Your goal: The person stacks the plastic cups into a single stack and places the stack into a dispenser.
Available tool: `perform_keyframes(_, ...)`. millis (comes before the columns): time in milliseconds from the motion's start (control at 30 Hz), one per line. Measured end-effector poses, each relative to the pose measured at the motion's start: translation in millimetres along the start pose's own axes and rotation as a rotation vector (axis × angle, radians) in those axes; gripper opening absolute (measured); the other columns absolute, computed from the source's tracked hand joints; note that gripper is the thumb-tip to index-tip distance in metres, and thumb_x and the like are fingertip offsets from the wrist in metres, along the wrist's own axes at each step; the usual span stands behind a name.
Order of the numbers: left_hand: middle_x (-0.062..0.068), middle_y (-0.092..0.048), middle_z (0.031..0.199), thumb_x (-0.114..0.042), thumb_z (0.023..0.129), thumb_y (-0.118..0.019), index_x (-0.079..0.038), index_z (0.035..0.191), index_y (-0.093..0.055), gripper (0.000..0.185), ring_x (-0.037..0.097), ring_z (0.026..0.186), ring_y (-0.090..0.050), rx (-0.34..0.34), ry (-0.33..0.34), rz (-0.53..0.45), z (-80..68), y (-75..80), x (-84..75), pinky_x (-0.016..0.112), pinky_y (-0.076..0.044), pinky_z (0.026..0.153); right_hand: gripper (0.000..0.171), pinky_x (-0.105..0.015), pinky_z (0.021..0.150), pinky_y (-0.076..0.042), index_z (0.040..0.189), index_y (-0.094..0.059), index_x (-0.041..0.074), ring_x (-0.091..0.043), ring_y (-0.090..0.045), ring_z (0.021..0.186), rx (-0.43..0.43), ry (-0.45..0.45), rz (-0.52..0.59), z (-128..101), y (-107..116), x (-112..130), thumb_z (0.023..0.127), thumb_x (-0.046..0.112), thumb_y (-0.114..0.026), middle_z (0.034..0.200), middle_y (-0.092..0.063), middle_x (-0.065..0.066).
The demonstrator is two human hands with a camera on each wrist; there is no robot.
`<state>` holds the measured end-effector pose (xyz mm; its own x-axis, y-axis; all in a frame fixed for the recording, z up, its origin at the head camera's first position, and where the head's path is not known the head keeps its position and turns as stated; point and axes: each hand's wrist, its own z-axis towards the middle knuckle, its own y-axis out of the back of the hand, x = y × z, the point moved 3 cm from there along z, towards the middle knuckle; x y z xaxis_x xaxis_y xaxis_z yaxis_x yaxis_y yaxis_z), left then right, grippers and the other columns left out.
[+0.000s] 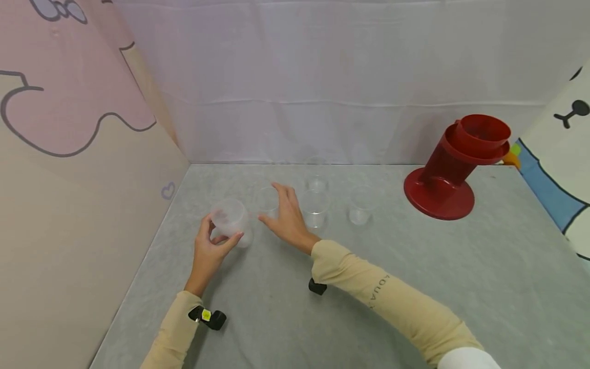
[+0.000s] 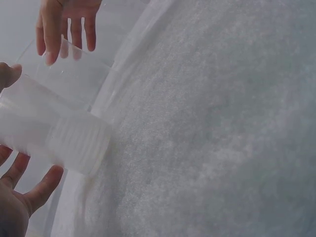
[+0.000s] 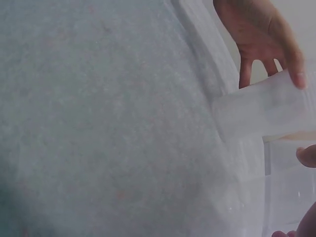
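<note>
On the left of the table, my left hand [image 1: 213, 251] holds a stack of nested clear plastic cups [image 1: 231, 220], thumb on one side and fingers on the other. In the left wrist view the stack [image 2: 59, 128] shows closely spaced rings near its lower end. My right hand [image 1: 289, 220] reaches over a single clear cup [image 1: 268, 201] just right of the stack. Its thumb and fingers are spread around the cup's upper part, the fingers fairly straight. The right wrist view shows the right thumb [image 3: 307, 156] close beside clear plastic.
Right of my right hand stand more clear cups: one in front [image 1: 315, 205], one behind it [image 1: 317, 180], one farther right [image 1: 362, 205]. A red stand [image 1: 440, 192] with a tilted tube and round base is at the back right. A white curtain [image 1: 322, 77] hangs behind the grey table [image 1: 276, 318].
</note>
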<state>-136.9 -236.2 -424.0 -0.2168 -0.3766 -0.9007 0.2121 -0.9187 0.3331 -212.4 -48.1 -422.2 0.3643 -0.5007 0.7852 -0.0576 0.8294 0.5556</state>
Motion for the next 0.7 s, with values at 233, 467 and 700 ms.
perform_keyframes(233, 0.012, -0.047, 0.131, -0.003, 0.076, -0.079, -0.001, 0.138, -0.039, 0.074, 0.015, 0.113, -0.049, -0.004, 0.010, -0.010, 0.0, 0.6, -0.5, 0.046, -0.053, 0.078, 0.086, -0.040, 0.100, -0.040, 0.144, -0.029, 0.002, -0.029, -0.042, 0.124, -0.007, -0.026, 0.014, 0, -10, -9, 0.077, 0.017, -0.080, 0.138, -0.038, -0.017)
perform_keyframes(467, 0.014, -0.047, 0.131, -0.002, 0.075, -0.079, 0.001, 0.138, -0.039, 0.076, 0.016, 0.112, -0.049, -0.009, 0.001, -0.019, 0.2, 0.2, -0.3, 0.052, -0.051, 0.078, 0.083, -0.043, 0.093, -0.045, 0.140, -0.031, 0.001, -0.035, -0.051, 0.115, -0.058, -0.057, 0.070, 0, -18, -21, 0.076, 0.017, -0.080, 0.129, -0.047, -0.020)
perform_keyframes(700, 0.015, -0.047, 0.130, -0.003, 0.075, -0.079, 0.001, 0.138, -0.038, 0.075, 0.019, 0.112, -0.049, -0.005, 0.011, -0.013, -0.4, 0.0, -1.5, 0.053, -0.050, 0.079, 0.078, -0.044, 0.086, -0.048, 0.137, -0.033, 0.006, -0.032, -0.057, 0.102, -0.059, -0.090, 0.114, -1, -15, -23, 0.077, 0.023, -0.080, 0.118, -0.056, -0.019)
